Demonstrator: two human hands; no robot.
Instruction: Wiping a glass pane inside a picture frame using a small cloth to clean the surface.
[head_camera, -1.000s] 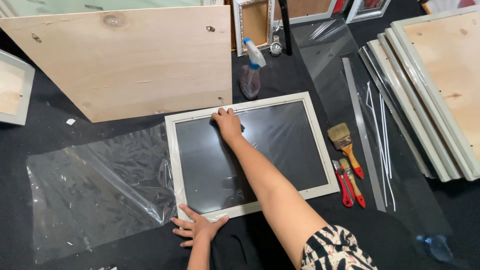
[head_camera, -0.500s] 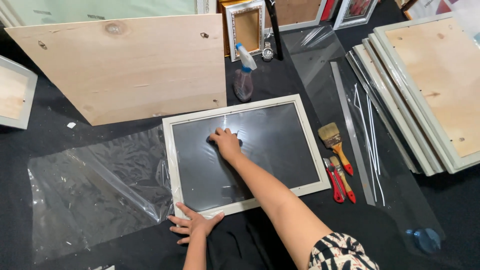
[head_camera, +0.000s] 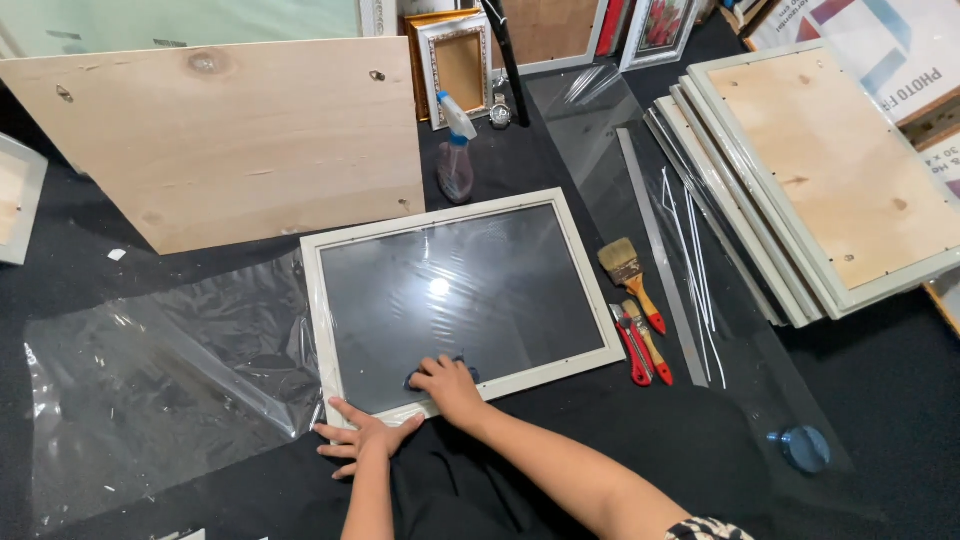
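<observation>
The right hand (head_camera: 450, 384) presses a blue cloth (head_camera: 415, 380) flat under its curled fingers onto the framed glass (head_camera: 460, 290), near its lower edge. Just beside it, the left hand (head_camera: 365, 435) lies open, fingers spread, on the frame's bottom left corner.

Glass inside the frame (head_camera: 600, 290) lies open above the hands; spray bottle (head_camera: 455, 150) and board (head_camera: 220, 140) crowd its far edge, brush (head_camera: 630, 280) and pliers (head_camera: 640, 345) flank its right, crumpled film (head_camera: 150, 380) its left
</observation>
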